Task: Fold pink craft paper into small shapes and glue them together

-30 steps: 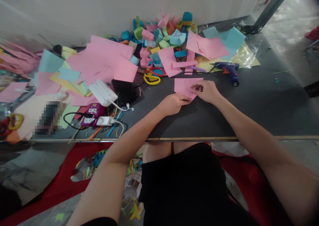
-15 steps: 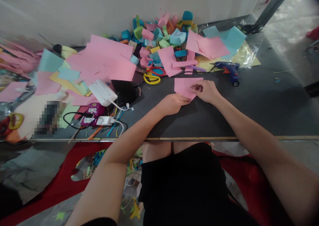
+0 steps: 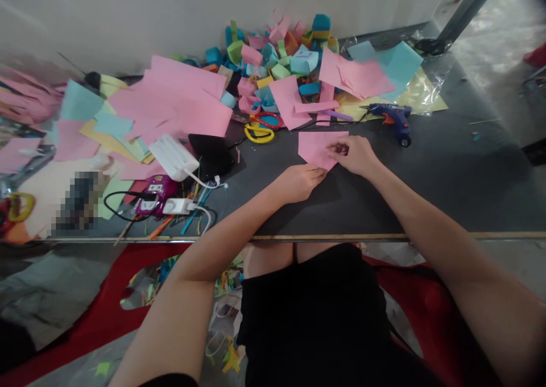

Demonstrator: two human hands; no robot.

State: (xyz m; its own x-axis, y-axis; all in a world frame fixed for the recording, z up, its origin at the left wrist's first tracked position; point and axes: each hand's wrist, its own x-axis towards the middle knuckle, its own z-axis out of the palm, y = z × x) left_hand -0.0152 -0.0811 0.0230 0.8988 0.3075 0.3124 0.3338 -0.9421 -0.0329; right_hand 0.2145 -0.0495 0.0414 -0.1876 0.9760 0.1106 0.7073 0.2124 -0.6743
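A small pink sheet of paper (image 3: 314, 146) lies on the dark table, its lower corners folded in towards a point. My left hand (image 3: 301, 182) is closed at the paper's lower tip, fingertips together on its edge. From the right, my right hand (image 3: 357, 155) has its fingers bent and pinched on the sheet's right side. Whatever its fingertips cover is hidden. Scissors with red and yellow handles (image 3: 259, 135) rest behind and left of the sheet. To the right sits a blue glue gun (image 3: 400, 124).
Folded paper pieces (image 3: 279, 57) heap against the wall, with pink sheets (image 3: 170, 100) to their left. A white adapter (image 3: 174, 157), a purple power strip (image 3: 157, 191) and cables crowd the left side. The table's front edge (image 3: 333, 238) runs before my lap.
My left hand has shifted very slightly down and right at the paper's tip. The right hand stays at the paper's right side. The whole view has tilted a little.
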